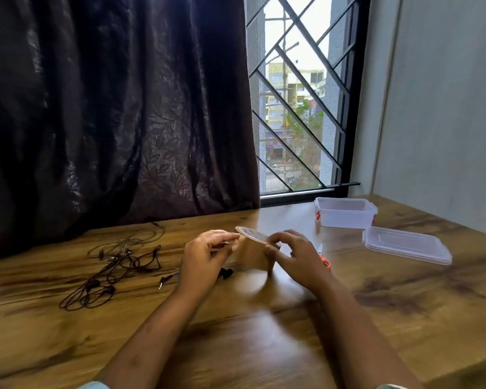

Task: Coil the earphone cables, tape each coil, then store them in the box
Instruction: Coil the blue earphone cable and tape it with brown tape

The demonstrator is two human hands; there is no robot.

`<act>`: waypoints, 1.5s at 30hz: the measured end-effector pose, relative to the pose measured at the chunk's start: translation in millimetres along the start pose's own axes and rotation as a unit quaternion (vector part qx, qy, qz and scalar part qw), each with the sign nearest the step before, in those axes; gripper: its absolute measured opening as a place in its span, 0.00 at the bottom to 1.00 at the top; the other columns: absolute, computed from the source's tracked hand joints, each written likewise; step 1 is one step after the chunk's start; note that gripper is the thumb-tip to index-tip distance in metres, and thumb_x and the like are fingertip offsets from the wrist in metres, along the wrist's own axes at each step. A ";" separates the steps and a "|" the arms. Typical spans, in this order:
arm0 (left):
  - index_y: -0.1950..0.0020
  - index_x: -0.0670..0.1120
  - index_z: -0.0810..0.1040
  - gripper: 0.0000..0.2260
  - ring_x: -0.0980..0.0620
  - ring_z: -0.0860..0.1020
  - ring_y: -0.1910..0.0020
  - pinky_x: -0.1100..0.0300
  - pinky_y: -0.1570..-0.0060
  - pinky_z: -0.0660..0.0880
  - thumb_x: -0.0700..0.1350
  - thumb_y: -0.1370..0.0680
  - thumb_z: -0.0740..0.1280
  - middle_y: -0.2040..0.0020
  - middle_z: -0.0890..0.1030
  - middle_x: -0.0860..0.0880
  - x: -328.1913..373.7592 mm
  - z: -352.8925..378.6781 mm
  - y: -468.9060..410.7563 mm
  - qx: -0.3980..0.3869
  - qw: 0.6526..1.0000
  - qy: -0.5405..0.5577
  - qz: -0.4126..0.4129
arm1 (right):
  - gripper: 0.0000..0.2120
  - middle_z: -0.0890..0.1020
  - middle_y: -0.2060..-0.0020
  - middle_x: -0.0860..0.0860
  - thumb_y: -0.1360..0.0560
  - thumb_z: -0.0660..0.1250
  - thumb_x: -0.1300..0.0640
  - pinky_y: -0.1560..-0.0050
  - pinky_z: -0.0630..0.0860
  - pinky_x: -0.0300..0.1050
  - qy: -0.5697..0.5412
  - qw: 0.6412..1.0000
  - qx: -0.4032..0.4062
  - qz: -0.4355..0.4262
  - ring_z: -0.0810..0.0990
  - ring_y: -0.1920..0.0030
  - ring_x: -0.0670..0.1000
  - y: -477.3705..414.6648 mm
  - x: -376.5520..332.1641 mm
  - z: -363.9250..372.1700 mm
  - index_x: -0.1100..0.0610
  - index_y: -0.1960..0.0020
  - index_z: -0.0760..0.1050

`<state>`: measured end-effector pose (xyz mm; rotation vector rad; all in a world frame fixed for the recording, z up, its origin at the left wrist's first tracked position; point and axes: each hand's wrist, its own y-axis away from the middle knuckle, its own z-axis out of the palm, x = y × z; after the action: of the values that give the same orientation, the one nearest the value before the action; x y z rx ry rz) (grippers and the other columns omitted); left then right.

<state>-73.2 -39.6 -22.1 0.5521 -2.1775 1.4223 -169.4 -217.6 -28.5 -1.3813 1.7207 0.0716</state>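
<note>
Brown tape roll (pixel 253 258), blurred, pinched in the grip of left hand (pixel 205 259) and right hand (pixel 298 256) at mid-tabletop (pixel 264 332) (scissors (pixel 324 261) half hidden behind), tangled earphone cables (pixel 118 265) uncountable at left, one box (pixel 344 217), one lid (pixel 404 244).

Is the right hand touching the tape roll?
Touching. The head view shows the right hand with its fingers curled round the right edge of the tape roll.
</note>
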 end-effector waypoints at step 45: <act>0.54 0.45 0.77 0.08 0.51 0.80 0.52 0.58 0.58 0.79 0.33 0.27 0.69 0.52 0.82 0.46 -26.7 -3.0 1.5 -0.074 0.961 0.096 -0.247 | 0.11 0.78 0.44 0.56 0.20 0.58 0.60 0.54 0.71 0.46 0.331 0.916 -0.071 0.214 0.77 0.45 0.57 4.8 -17.6 -6.6 0.57 0.41 0.73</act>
<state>-52.1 -34.3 -37.9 0.7982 -1.8044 0.9919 -177.7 -206.1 -15.2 -1.1718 2.6178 -0.0352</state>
